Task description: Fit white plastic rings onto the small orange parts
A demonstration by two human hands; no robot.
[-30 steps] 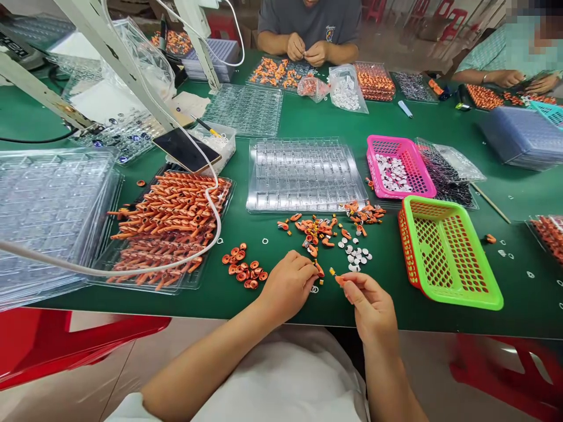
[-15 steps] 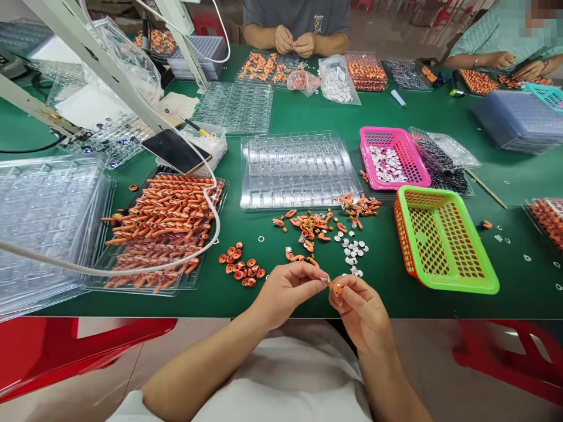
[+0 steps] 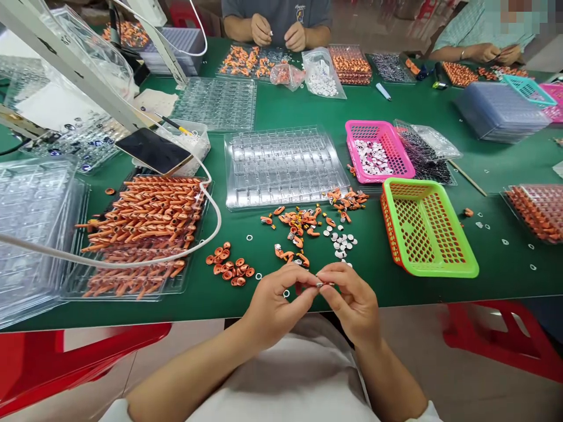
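Far left, a tray of orange tubes [image 3: 141, 228] on the green table [image 3: 440, 281], then loose orange caps [image 3: 229, 266]. At the near edge, the left hand [image 3: 275, 305] and right hand [image 3: 352, 302] meet, fingertips pinching one tiny metal part [image 3: 323, 283] between them. It looks light, stiff and easily dropped: best nipped at its ends. A green basket [image 3: 428, 271] sits right.
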